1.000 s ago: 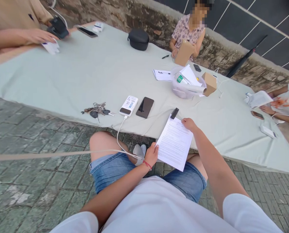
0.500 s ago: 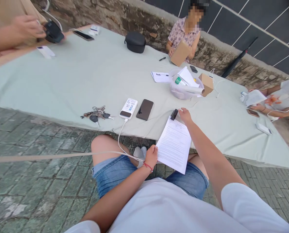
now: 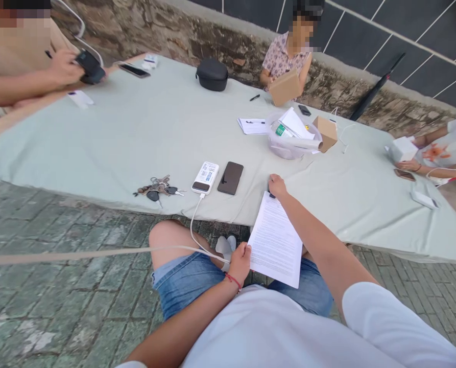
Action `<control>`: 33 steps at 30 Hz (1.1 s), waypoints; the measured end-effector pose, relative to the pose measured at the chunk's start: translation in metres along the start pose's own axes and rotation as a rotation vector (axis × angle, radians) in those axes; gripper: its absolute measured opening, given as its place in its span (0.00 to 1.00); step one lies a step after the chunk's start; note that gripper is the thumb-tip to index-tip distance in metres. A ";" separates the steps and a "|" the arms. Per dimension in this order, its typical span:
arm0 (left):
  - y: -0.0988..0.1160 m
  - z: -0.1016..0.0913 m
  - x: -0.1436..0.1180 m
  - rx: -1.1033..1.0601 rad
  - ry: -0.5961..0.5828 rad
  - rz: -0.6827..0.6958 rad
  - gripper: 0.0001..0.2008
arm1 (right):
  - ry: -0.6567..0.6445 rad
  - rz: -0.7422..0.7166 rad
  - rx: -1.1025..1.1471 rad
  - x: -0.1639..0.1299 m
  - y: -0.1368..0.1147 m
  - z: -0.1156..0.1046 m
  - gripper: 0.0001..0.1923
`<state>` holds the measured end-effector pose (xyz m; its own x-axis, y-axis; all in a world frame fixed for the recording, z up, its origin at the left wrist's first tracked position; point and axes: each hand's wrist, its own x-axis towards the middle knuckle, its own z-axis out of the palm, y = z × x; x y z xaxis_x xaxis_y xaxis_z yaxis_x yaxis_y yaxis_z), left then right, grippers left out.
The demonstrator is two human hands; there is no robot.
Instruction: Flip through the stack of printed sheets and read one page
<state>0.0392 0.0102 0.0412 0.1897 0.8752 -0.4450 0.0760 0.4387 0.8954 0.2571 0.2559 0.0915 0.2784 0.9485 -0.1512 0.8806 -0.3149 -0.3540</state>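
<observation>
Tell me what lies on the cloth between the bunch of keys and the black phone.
In the head view, one thing: the white power bank, its cable running off the table edge. It lies between the keys and the black phone, close beside the phone.

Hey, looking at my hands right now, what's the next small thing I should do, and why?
Probably close the right hand on the small dark object under it and lift it. That hand rests on the object at the table edge, just beyond the top of the printed sheet, while the left hand grips the sheet's lower left edge over your lap.
</observation>
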 end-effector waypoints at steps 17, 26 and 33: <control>0.001 0.000 -0.015 0.053 0.028 0.058 0.29 | -0.030 0.049 0.093 -0.011 -0.002 0.009 0.26; -0.014 0.005 -0.013 -0.056 0.034 0.040 0.28 | 0.017 0.081 0.240 -0.023 -0.017 0.007 0.24; -0.017 0.003 -0.016 -0.255 0.003 -0.010 0.27 | 0.333 0.104 0.503 -0.061 0.045 -0.027 0.31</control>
<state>0.0381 -0.0119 0.0327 0.1875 0.8709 -0.4542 -0.1715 0.4843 0.8579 0.2906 0.1848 0.1097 0.5293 0.8463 0.0594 0.5757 -0.3069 -0.7579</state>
